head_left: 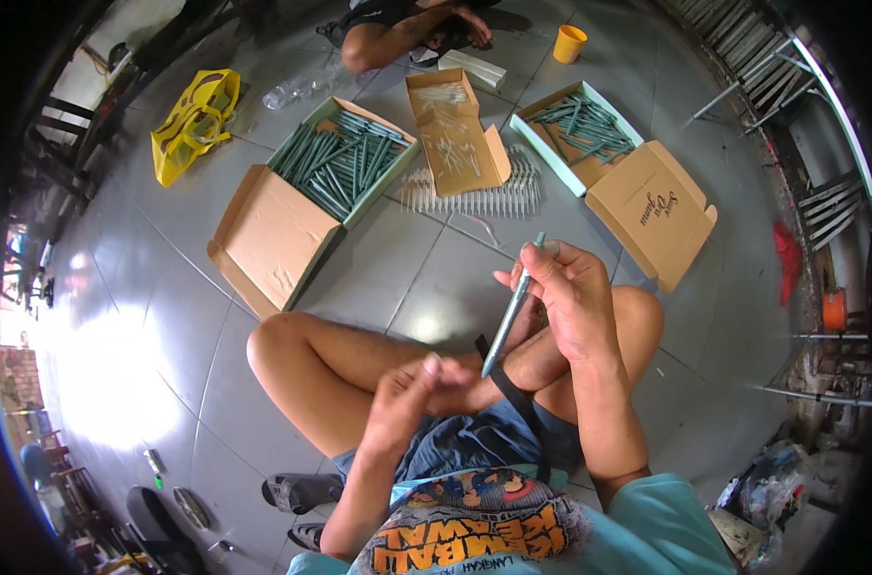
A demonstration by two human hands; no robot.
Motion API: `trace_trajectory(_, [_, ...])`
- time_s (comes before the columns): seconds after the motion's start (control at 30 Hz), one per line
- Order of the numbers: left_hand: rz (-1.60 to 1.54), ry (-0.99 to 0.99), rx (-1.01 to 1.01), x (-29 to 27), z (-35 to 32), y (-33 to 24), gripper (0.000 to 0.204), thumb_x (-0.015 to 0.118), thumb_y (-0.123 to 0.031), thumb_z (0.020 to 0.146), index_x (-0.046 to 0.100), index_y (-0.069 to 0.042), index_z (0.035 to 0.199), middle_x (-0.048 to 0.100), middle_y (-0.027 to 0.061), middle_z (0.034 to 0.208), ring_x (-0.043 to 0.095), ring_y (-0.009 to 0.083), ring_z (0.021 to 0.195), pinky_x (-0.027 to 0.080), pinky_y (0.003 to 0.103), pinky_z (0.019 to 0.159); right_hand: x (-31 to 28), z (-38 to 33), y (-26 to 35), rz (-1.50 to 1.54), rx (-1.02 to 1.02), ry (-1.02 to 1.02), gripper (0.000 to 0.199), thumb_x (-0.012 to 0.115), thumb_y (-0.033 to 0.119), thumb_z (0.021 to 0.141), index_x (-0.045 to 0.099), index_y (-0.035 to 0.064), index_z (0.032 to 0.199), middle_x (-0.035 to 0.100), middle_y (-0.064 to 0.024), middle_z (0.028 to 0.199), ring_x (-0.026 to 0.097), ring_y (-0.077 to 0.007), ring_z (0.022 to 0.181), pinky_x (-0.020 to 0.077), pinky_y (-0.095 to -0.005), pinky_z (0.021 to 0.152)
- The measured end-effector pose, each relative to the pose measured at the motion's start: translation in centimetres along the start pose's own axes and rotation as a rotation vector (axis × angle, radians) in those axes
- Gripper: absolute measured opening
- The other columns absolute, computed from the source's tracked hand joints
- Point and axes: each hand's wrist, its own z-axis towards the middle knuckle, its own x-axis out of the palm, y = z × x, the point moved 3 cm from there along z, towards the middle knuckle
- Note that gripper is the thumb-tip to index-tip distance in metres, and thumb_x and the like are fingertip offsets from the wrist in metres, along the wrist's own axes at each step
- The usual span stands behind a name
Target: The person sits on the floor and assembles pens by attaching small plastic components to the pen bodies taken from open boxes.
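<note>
My right hand grips a slim teal pen between thumb and fingers, its upper end poking past the thumb and its tip slanting down over my crossed legs. My left hand is held low over my lap, close to the pen's lower end; motion blurs its fingers, so its grip cannot be made out. Ahead on the left, an open cardboard box holds many teal pens. Another open box at the right contains more of them. Between them stands a narrower cardboard box with small clear pieces.
Rows of clear slender parts lie under and around the middle box. Beyond sits another person, near a white carton. A yellow bag, a plastic bottle and an orange cup rest on the tiled floor.
</note>
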Motion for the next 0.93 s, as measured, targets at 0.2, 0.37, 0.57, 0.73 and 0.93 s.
trace_trajectory(0.2, [0.089, -0.001, 0.091, 2.9, 1.6, -6.2, 0.046, 0.049, -0.034, 0.104, 0.061, 0.009, 0.116, 0.071, 0.0155, 0.104, 0.067, 0.0197, 0.097, 0.052, 0.032, 0.091, 1.2, -0.9, -0.4, -0.032, 0.021, 0.012, 0.021, 0.067, 0.019, 0.095, 0.064, 0.0024, 0.083, 0.061, -0.0040, 0.076, 0.061, -0.0113, 0.072, 0.0566, -0.0411, 0.090])
trace_trajectory(0.37, [0.052, 0.294, 0.066, 4.6, 1.6, -4.9, 0.037, 0.050, -0.027, 0.105, 0.063, 0.007, 0.109, 0.069, 0.0087, 0.085, 0.065, 0.0134, 0.081, 0.051, 0.025, 0.078, 1.3, -1.3, -0.2, -0.029, -0.024, -0.011, 0.018, 0.068, 0.017, 0.094, 0.065, 0.0020, 0.085, 0.062, -0.0050, 0.077, 0.062, -0.0116, 0.071, 0.0571, -0.0413, 0.089])
trace_trajectory(0.57, [0.261, 0.126, 0.112, 4.4, 0.9, -5.1, 0.037, 0.048, -0.031, 0.106, 0.064, 0.002, 0.097, 0.058, 0.0018, 0.065, 0.053, 0.0075, 0.061, 0.043, 0.025, 0.058, 1.9, -2.9, 0.1, -0.043, 0.134, 0.112, 0.015, 0.075, 0.006, 0.086, 0.066, -0.0036, 0.094, 0.069, -0.0093, 0.090, 0.067, -0.0152, 0.083, 0.0563, -0.0300, 0.080])
trace_trajectory(0.73, [0.287, 0.076, 0.162, 4.3, 0.7, -5.5, 0.037, 0.048, -0.032, 0.105, 0.063, 0.001, 0.097, 0.053, 0.0000, 0.062, 0.050, 0.0067, 0.059, 0.041, 0.024, 0.056, 2.8, -4.1, -0.3, 0.091, 0.252, 0.230, 0.015, 0.070, 0.003, 0.089, 0.067, -0.0061, 0.101, 0.070, -0.0134, 0.090, 0.069, -0.0173, 0.080, 0.0576, -0.0280, 0.073])
trace_trajectory(0.93, [0.088, 0.180, 0.081, 4.3, 0.4, -5.5, 0.032, 0.051, -0.031, 0.104, 0.065, -0.003, 0.101, 0.053, 0.0017, 0.065, 0.051, 0.0078, 0.062, 0.043, 0.023, 0.058, 2.3, -4.1, -0.8, 0.106, 0.256, 0.244, 0.020, 0.066, 0.013, 0.093, 0.070, -0.0039, 0.105, 0.071, -0.0174, 0.087, 0.070, -0.0240, 0.081, 0.0468, -0.0457, 0.103])
